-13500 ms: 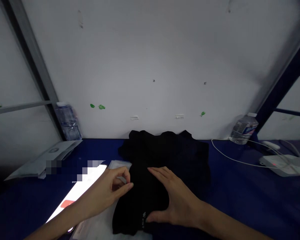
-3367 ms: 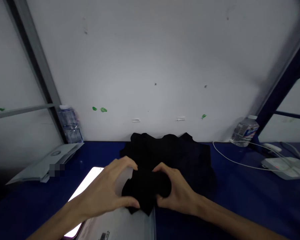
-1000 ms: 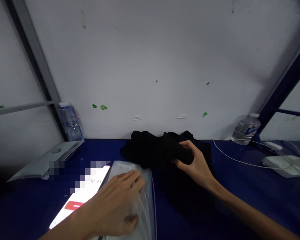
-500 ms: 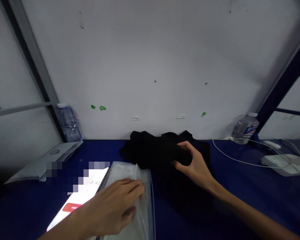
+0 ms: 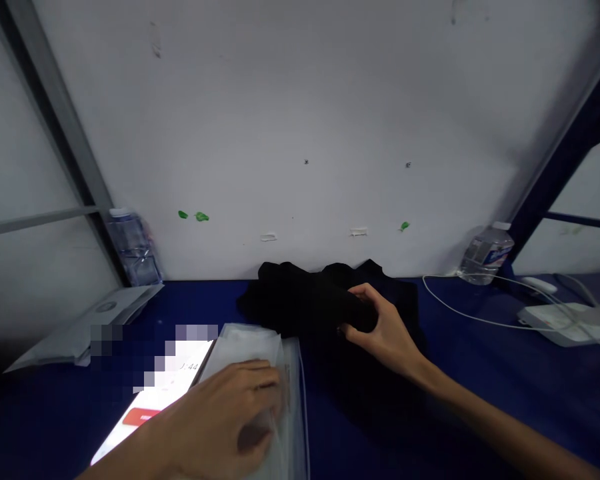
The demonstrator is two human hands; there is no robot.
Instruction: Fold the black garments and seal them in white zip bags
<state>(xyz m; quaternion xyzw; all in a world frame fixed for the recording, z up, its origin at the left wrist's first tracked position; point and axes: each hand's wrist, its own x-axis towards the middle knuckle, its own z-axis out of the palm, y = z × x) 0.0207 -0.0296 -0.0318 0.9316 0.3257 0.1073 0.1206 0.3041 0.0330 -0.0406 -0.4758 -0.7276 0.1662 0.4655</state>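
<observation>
The right hand holds part of the black cloth, with its thumb and fingers bent around it. The cloth lies in a dark heap at the back of the blue bench, next to the white wall. The left hand is over the stack of clear bags near the front. Its fingers are curled and blurry, so I cannot tell if they pinch a bag. A phone with a bright screen lies just left of the bags. 2 plastic bottles are near the wall.
</observation>
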